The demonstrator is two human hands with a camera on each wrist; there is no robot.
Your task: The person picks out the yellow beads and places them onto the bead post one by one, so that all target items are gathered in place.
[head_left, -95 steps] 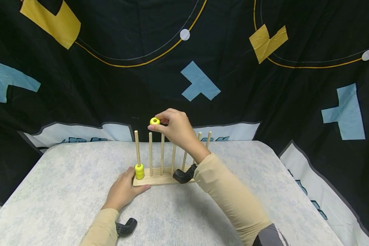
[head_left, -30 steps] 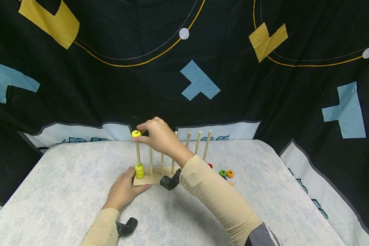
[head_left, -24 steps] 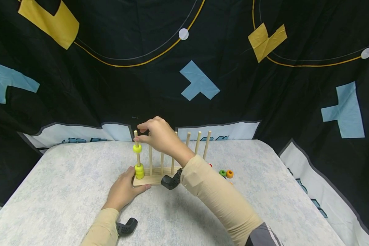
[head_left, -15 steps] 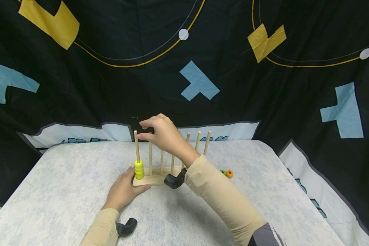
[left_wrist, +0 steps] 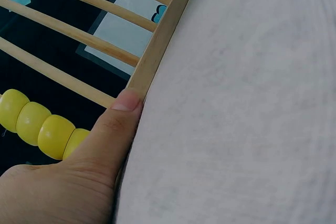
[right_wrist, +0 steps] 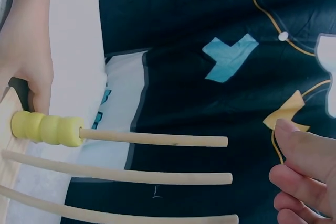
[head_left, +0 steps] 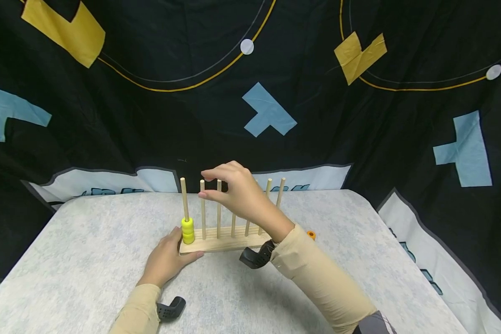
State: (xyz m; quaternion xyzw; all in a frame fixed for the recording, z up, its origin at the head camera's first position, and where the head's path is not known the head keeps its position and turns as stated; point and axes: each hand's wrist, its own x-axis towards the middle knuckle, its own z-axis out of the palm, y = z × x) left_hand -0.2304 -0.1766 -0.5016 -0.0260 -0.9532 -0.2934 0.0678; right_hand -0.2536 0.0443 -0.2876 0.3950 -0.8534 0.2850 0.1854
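here, at a pale table (head_left: 87,250), a person's left hand (head_left: 163,259) is gripping the left end of a wooden rack (head_left: 221,243), its thumb pressing along the front edge while its fingers are reaching around the end; the hold is presumably keeping the rack from sliding or tipping. the right hand (head_left: 242,192) is hovering by the upper part of the second peg (head_left: 203,213), thumb and forefinger standing apart in a wide curve and pinching nothing; the right wrist view is showing the fingertips clear of the peg ends. that height is probably matching the open tips, where a bead is able to pass on or off. the yellow beads (head_left: 188,231) are sitting in a touching stack at the foot of the first peg (head_left: 184,199), beside the left hand; the left wrist view is showing four, the lowest partly hidden by the thumb. the peg is running through the stack, evidently keeping it in line. farther right, an orange bead (head_left: 311,234) is lying on the table, peeking out past the tan right sleeve (head_left: 323,278). behind everything, a black cloth (head_left: 150,125) is hanging as a backdrop.
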